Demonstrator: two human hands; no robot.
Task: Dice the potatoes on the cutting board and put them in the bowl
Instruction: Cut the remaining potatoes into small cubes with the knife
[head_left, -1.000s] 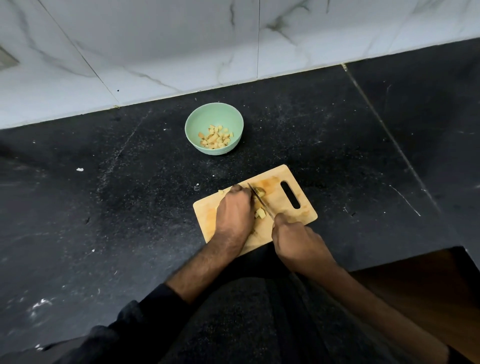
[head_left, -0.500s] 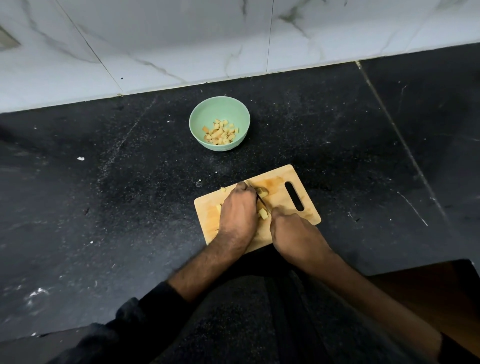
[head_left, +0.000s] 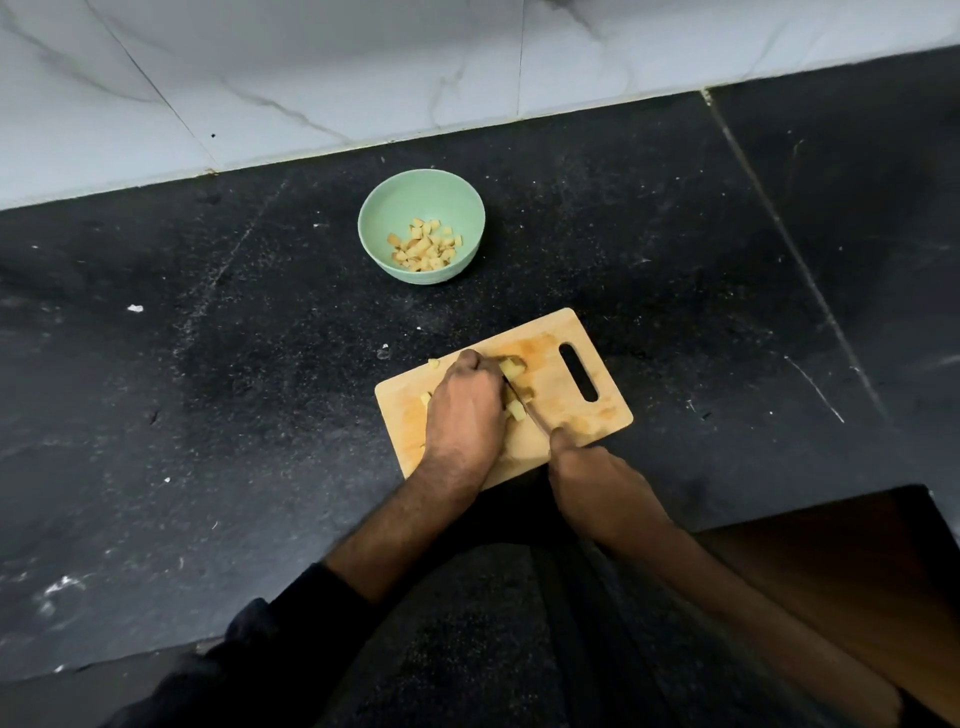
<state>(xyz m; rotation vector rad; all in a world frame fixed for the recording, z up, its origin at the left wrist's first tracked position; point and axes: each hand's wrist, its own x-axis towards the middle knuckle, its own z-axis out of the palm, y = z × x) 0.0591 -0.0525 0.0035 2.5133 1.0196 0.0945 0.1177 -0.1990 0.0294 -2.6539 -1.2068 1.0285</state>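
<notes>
Black counter (head_left: 208, 415); right hand (head_left: 597, 483) gripping knife (head_left: 530, 410).

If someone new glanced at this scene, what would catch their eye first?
Probably the two hands on the wooden cutting board at centre: the left hand holds down potato pieces while the right hand works a knife. Next, the green bowl of diced potato behind it on the black counter.

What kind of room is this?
Most likely a kitchen. Someone is cutting potato on a wooden cutting board set on a dark stone counter, a green bowl holds diced pieces, and marble-look wall tiles run behind.
</notes>
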